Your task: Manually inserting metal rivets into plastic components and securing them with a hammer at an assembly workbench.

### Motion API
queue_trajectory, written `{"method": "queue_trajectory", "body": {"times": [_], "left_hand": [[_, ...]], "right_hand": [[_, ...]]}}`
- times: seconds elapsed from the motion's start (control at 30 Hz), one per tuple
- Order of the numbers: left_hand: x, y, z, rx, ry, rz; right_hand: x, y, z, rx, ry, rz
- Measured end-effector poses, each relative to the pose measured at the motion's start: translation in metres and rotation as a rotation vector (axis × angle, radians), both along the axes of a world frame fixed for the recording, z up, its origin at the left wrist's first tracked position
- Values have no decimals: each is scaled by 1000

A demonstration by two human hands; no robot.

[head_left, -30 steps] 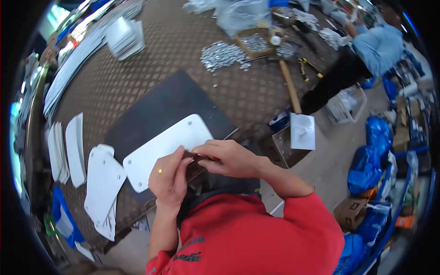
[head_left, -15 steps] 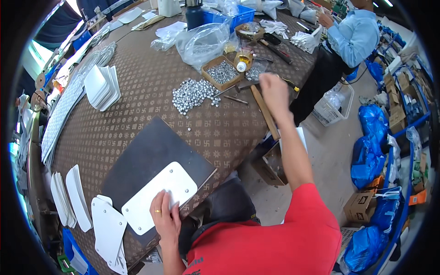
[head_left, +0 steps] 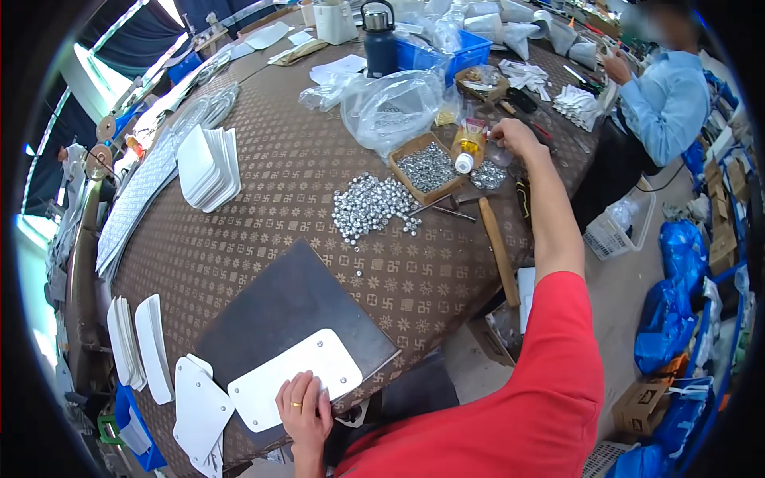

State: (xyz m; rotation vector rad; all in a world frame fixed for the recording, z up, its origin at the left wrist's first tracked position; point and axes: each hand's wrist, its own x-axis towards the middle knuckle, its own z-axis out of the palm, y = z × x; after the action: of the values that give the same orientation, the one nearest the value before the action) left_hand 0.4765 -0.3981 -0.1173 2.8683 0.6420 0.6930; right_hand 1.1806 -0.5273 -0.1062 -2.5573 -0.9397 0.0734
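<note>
Left hand [head_left: 304,408] pressed flat, fingers together, on the near edge of a white rounded plate [head_left: 293,378]; plate lying on a dark grey board [head_left: 283,307] at the table's near edge; nothing clamped in that hand. Right hand [head_left: 516,137] stretched far across the brown patterned table [head_left: 263,199], fingers bent over a small clear dish of silvery bits [head_left: 488,175]; whether pinching anything, impossible to tell.

Just left of that dish, a shallow cardboard tray [head_left: 428,167] filled with small metal fasteners; a white-capped yellow bottle [head_left: 468,151] lying beside it. Loose heap of shiny round rivets [head_left: 370,211] spilled straight on the cloth, near the tray. Clear plastic bag [head_left: 394,107] puffed up behind, contents unclear; blue crate [head_left: 450,49] beyond, beside a dark flask [head_left: 381,36].

Wooden-handled hammer [head_left: 498,248] lying near the table edge; stack of white plates [head_left: 209,166] further left; more white blanks [head_left: 199,410] beside the board. Another person in a light blue shirt [head_left: 665,103] seated at the far right.
</note>
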Motion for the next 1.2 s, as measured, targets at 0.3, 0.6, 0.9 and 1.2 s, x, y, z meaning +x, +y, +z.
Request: {"method": "queue_trajectory", "body": {"times": [0.3,0.6,0.9,1.2], "left_hand": [[-4,-3,-1,-4,1,-1],[-1,-7,-1,-18,-82,-27],[136,-51,69,-688,-401,-302],[198,68,42,-362,16,-60]], "right_hand": [[-1,-8,29,-168,-143,27],[-88,-64,104,505,-202,-131],[-351,-32,131,237,516,514],[-225,15,68,24,-602,-70]]}}
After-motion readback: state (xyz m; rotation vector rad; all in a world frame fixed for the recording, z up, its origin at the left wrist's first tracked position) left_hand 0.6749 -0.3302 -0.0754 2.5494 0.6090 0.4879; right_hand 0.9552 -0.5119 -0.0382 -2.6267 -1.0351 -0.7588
